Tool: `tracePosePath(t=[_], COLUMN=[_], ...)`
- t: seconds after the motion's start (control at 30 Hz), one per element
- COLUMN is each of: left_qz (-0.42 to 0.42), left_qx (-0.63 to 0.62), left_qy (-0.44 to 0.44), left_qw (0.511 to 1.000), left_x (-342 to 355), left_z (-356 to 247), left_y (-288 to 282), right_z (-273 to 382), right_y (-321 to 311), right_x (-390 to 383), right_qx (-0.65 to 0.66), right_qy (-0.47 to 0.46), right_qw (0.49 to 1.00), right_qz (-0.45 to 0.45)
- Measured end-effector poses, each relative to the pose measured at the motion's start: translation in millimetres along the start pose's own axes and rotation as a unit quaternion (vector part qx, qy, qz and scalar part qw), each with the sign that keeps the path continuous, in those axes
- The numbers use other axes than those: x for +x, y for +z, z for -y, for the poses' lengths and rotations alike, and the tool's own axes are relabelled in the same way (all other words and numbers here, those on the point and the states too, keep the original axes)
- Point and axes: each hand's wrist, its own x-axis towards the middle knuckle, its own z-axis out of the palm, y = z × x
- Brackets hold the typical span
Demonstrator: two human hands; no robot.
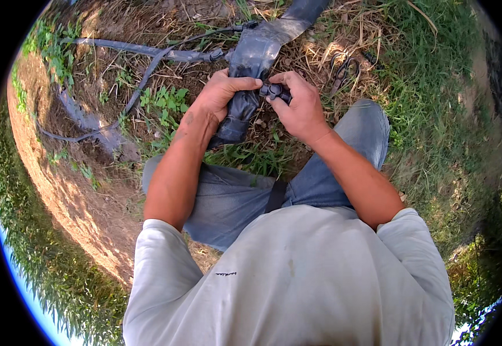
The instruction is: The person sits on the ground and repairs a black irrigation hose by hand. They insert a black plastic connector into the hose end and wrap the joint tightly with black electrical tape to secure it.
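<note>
A wide, flat black plastic hose (245,56) runs from the top of the head view down between my hands. My left hand (222,95) is closed on the hose's left side, thumb lying across it. My right hand (297,104) pinches a small black plastic fitting (273,91) against the hose's right edge; whether the fitting is joined to it is unclear. Another fitting (216,56) sits at the hose's left side, on a narrower grey tape (115,45). Black-handled scissors (346,74) lie on the ground right of my right hand.
A thin dark tube (133,98) loops over the soil and weeds at left. A small black piece (370,57) lies beside the scissors. Grass (427,115) covers the right side, near black sheeting (499,92). My jeans-clad legs (355,138) are folded below my hands.
</note>
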Motion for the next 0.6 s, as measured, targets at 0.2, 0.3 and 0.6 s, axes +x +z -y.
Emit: tracePosePath(t=[0.2, 0.3, 0.6], left_qz=[0.004, 0.017, 0.015], left_qx=[-0.004, -0.005, -0.011], left_qy=[-0.015, -0.007, -0.015], left_qw=[1.0, 1.0, 1.0], left_x=[3.6, 3.1, -2.2], left_z=[1.4, -2.2, -8.6], left_y=[-2.1, -4.8, -2.5], right_z=[-7.8, -4.0, -3.1], right_y=[0.3, -5.1, -2.9], right_x=[-0.3, 1.2, 5.6], right_qx=[-0.077, -0.077, -0.152], right_qy=[-0.113, -0.03, -0.142], right_qw=[0.99, 0.996, 0.978], right_qz=[-0.031, 0.018, 0.002])
